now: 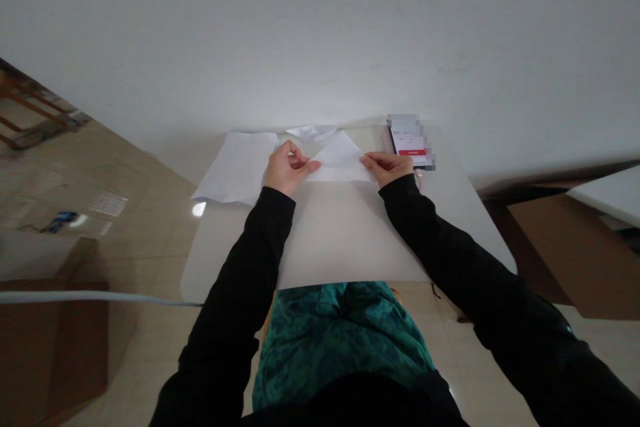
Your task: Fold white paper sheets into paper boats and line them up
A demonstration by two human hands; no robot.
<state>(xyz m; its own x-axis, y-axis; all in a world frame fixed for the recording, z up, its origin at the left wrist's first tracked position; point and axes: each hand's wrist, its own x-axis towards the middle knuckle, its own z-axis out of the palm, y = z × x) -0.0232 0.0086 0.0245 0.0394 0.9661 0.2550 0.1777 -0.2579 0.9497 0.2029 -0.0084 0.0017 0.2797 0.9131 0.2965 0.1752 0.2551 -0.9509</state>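
Note:
Between my two hands is a folded sheet of white paper (342, 152), its top coming to a point and its lower edge straight. My left hand (289, 169) pinches its left corner with thumb and fingers. At the right corner, the thumb and fingertips of my right hand (387, 165) are closed on the same sheet. A stack of white paper (240, 163) lies left of my left hand. Behind the folded sheet rests another folded white paper piece (311, 132), partly hidden.
A phone (411, 143) with a lit screen lies beyond my right hand on the white table (345, 233). The wall (320, 33) stands at the table's far edge. Cardboard boxes (575, 247) are on the floor to the right, and another box (55, 347) is at left.

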